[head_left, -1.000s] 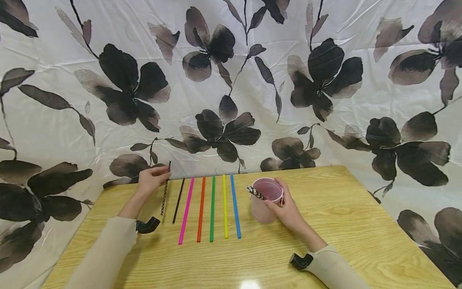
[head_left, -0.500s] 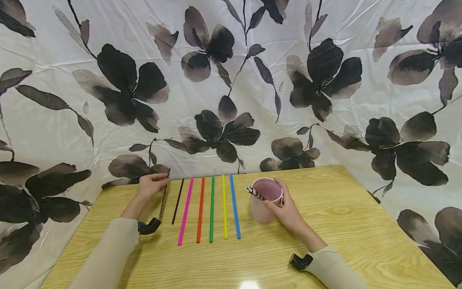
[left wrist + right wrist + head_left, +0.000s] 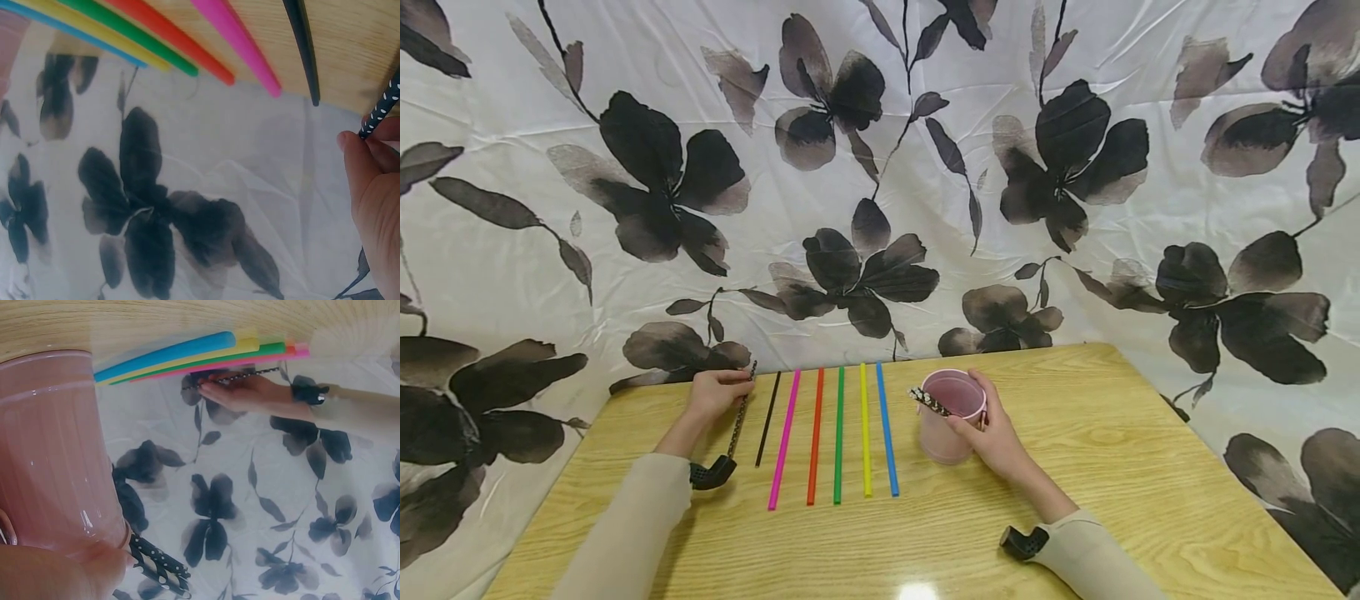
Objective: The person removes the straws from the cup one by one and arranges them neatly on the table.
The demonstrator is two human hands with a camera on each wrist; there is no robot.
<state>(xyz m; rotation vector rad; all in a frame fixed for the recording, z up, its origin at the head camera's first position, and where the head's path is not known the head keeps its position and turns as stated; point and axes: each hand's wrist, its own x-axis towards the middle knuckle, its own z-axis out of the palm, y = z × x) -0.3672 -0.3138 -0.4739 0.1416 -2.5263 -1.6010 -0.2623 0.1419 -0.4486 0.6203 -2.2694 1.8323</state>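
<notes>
In the head view, the left hand [image 3: 718, 396] pinches a dotted straw [image 3: 738, 425] near its far end, at the left of a row on the wooden table [image 3: 1112, 450]. Just beside it lies a black straw [image 3: 768, 419], then a pink straw [image 3: 785, 440], red straw [image 3: 816, 437], green straw [image 3: 838, 435], yellow straw [image 3: 866, 430] and blue straw [image 3: 887, 430], all apart. The right hand [image 3: 1000, 433] grips the pink bucket [image 3: 942, 437], which stands upright right of the row, with patterned straws [image 3: 928, 401] poking over its rim near the thumb. A flowered cloth [image 3: 955, 50] hangs behind.

In the left wrist view, thumb and finger pinch the dotted straw at the right edge; the black straw is nearest, not touching.

In the right wrist view, the bucket fills the left side, the patterned straws jut past its rim beside the thumb, and the left hand shows beyond with the dotted straw
</notes>
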